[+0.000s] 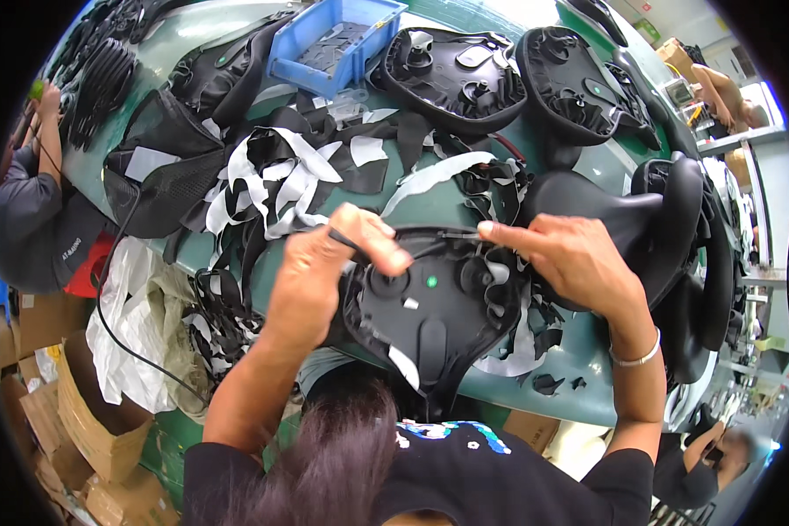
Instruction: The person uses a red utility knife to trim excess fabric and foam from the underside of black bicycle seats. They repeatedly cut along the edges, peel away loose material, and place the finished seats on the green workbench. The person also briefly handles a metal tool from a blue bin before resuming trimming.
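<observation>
A black saddle (431, 333) lies underside up in front of me, its wide end away from me and its nose toward my body. A green dot and round sockets show on its inner shell. My left hand (329, 263) is closed at the saddle's far left rim, the thumb reaching over the shell. From its curled fingers sticks a thin black strip (349, 240), whose far end I cannot make out. My right hand (570, 259) grips the far right rim, its index finger stretched along the edge and the other fingers bent.
Black and white offcuts (276, 175) are heaped beyond the saddle. More upturned saddles (451, 74) and a blue bin (337, 44) line the back. Finished black saddles (605, 206) stand at right. Cardboard boxes (101, 412) sit lower left. Other people (35, 210) are at the sides.
</observation>
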